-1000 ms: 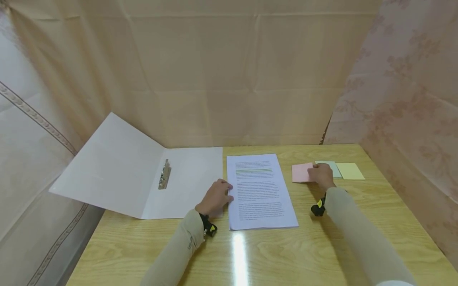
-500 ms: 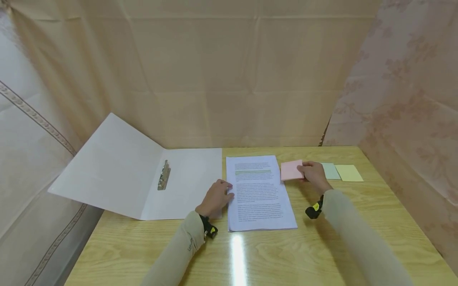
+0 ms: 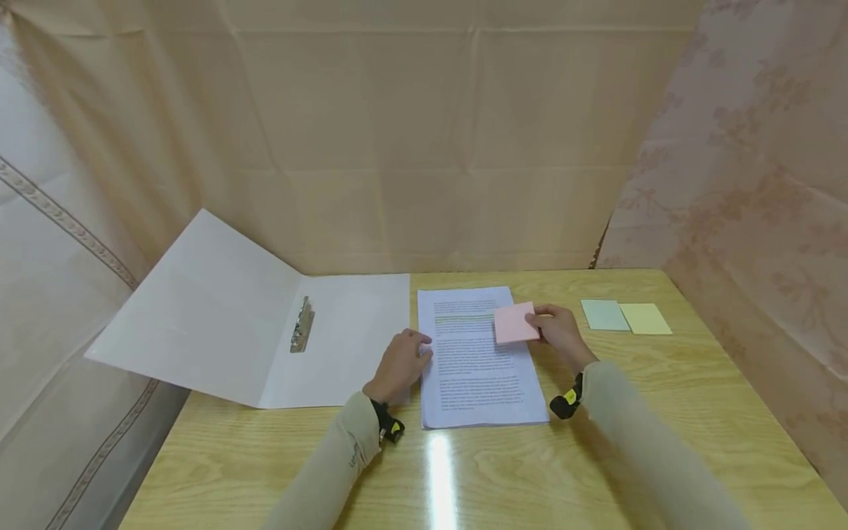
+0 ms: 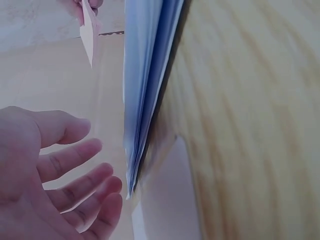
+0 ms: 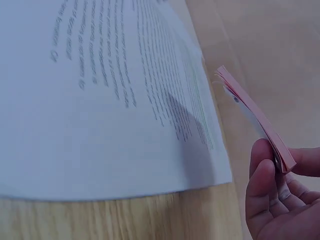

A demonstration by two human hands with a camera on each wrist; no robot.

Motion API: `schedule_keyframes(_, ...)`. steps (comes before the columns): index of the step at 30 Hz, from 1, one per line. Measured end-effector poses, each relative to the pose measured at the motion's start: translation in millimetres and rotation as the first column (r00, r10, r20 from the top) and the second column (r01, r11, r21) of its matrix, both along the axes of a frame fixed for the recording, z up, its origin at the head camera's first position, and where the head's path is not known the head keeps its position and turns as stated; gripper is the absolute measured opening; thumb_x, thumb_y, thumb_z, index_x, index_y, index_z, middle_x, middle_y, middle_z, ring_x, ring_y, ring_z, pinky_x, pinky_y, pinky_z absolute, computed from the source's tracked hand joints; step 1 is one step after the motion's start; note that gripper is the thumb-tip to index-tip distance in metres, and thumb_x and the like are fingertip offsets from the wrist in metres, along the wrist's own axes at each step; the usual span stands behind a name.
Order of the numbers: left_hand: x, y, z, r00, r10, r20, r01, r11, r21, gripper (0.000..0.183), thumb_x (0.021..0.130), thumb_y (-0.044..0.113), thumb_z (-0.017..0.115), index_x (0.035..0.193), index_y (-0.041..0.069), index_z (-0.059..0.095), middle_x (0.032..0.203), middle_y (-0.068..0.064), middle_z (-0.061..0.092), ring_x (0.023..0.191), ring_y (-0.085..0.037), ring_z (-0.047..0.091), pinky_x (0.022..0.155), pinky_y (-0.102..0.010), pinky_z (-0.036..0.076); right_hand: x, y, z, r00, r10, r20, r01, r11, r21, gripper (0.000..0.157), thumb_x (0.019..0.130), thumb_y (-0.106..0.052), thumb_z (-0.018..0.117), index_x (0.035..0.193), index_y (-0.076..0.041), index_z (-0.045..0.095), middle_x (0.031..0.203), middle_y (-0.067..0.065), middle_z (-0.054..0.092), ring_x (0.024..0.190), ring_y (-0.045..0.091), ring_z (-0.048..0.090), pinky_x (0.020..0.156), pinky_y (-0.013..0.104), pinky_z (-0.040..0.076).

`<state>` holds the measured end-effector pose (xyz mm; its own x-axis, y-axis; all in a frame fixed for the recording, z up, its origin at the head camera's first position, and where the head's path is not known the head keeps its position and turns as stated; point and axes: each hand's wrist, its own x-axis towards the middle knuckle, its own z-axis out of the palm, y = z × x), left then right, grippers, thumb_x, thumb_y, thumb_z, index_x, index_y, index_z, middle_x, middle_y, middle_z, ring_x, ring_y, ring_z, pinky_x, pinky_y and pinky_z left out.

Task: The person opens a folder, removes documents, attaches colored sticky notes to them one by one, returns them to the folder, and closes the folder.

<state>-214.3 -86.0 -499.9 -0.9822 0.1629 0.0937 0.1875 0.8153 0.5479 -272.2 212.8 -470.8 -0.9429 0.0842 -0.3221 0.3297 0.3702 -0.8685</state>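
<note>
My right hand [image 3: 559, 333] pinches a pink sticky note pad [image 3: 514, 324] by its right edge, thumb on top. In the right wrist view the pad [image 5: 257, 120] appears edge-on, raised over the printed pages, its shadow falling across the text. The stack of printed paper [image 3: 480, 390] lies on the table, with a green highlighted line near its top. At the stack's left edge is my left hand [image 3: 399, 364], fingers loosely bent and holding nothing. In the left wrist view those fingers [image 4: 85, 150] spread beside the layered sheets [image 4: 145, 90].
A white folder [image 3: 199, 316] stands open on the left, its cover raised and a metal clip [image 3: 302, 325] inside. Green [image 3: 605, 315] and yellow sticky note pads [image 3: 645, 319] lie side by side at the right. A beige curtain [image 3: 424, 147] hangs behind the wooden table [image 3: 530, 478].
My right hand has lifted the pink sticky note pad from beside the green one and carried it left, over the right side of the paper stack. The left hand has hardly moved.
</note>
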Motion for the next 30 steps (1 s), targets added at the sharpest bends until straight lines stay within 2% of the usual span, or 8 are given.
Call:
schedule_keyframes(6,0.1,2.7,2.1,0.999,0.0,-0.034,0.001,0.999,0.041,0.027,0.093,0.021,0.058,0.112,0.007,0.07,0.117,-0.011,0.065,0.092,-0.02,0.055,0.08,-0.034,0.046,6.1,-11.4,2.0,1.0,0.024,-0.007,-0.024,1.0,-0.015,0.046,0.101,-0.027,0.052,0.139,-0.001,0.047,0.132,0.02,0.056,0.09,0.019,0.06,0.082,0.031,0.054)
schedule_keyframes(9,0.7,4.2,2.2,0.999,0.002,-0.035,0.0,0.998,0.069,0.027,0.092,0.021,0.058,0.112,0.008,0.07,0.114,-0.009,0.066,0.09,-0.019,0.056,0.079,-0.034,0.047,8.6,-17.5,2.2,1.0,0.026,0.004,-0.026,0.999,-0.022,0.044,0.1,-0.027,0.052,0.137,-0.003,0.049,0.13,0.019,0.057,0.089,0.018,0.06,0.078,0.028,0.053)
schedule_keyframes(15,3.1,8.6,2.1,0.999,-0.002,-0.047,0.006,0.995,0.101,0.028,0.092,0.02,0.057,0.113,0.007,0.07,0.115,-0.01,0.066,0.097,-0.022,0.061,0.084,-0.038,0.05,15.3,-30.3,1.8,0.999,0.047,-0.011,-0.047,0.999,-0.026,0.041,0.099,-0.025,0.055,0.133,-0.002,0.052,0.117,0.016,0.061,0.08,0.015,0.058,0.067,0.023,0.051)
schedule_keyframes(23,7.2,16.8,4.0,1.0,0.001,-0.021,0.002,0.983,0.181,0.03,0.095,0.018,0.056,0.118,0.002,0.068,0.106,-0.01,0.071,0.095,-0.021,0.065,0.083,-0.036,0.053,23.8,-44.1,4.6,0.998,0.069,-0.006,-0.069,0.996,-0.064,0.042,0.098,-0.024,0.056,0.134,-0.001,0.051,0.12,0.017,0.061,0.079,0.015,0.059,0.066,0.023,0.052)
schedule_keyframes(30,8.3,22.8,1.3,0.998,0.017,-0.065,-0.002,0.977,0.215,0.032,0.098,0.02,0.054,0.12,0.001,0.066,0.101,-0.01,0.072,0.09,-0.02,0.066,0.078,-0.033,0.053,30.2,-54.4,7.9,0.995,0.097,-0.012,-0.098,0.99,-0.1,0.038,0.098,-0.02,0.057,0.13,0.0,0.054,0.115,0.016,0.063,0.076,0.014,0.059,0.065,0.024,0.051)
